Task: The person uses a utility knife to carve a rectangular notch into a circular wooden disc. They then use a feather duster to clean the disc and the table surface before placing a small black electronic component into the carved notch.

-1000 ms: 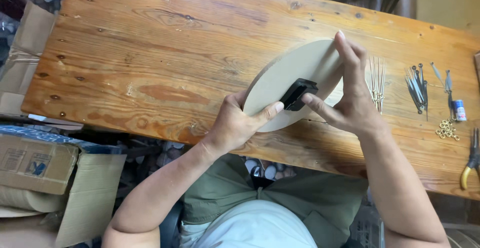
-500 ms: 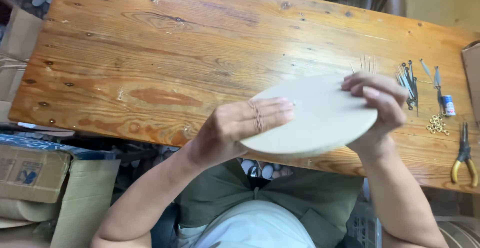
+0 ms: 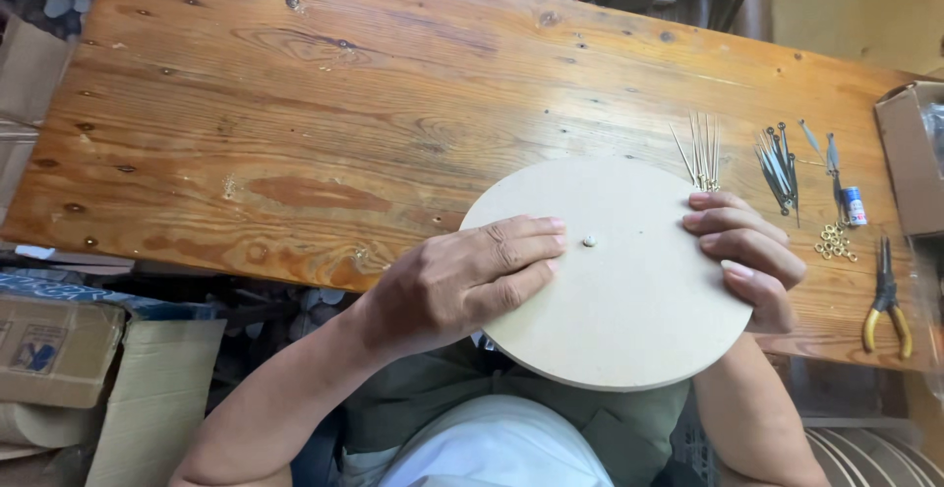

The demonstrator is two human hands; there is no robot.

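Round beige disc (image 3: 629, 290) lies flat, partly on the near edge of the wooden table (image 3: 324, 123), partly overhanging toward the person. Small metal shaft (image 3: 589, 241) protrudes at its centre. Left hand (image 3: 462, 281) rests palm-down on the disc face, fingers together, tips just beside the shaft. Right hand (image 3: 747, 256) curls over the disc's right rim, gripping it. Thin metal rods (image 3: 700, 143), dark clock hands (image 3: 777, 163), brass rings (image 3: 834, 241) and yellow-handled pliers (image 3: 883, 295) lie to the right.
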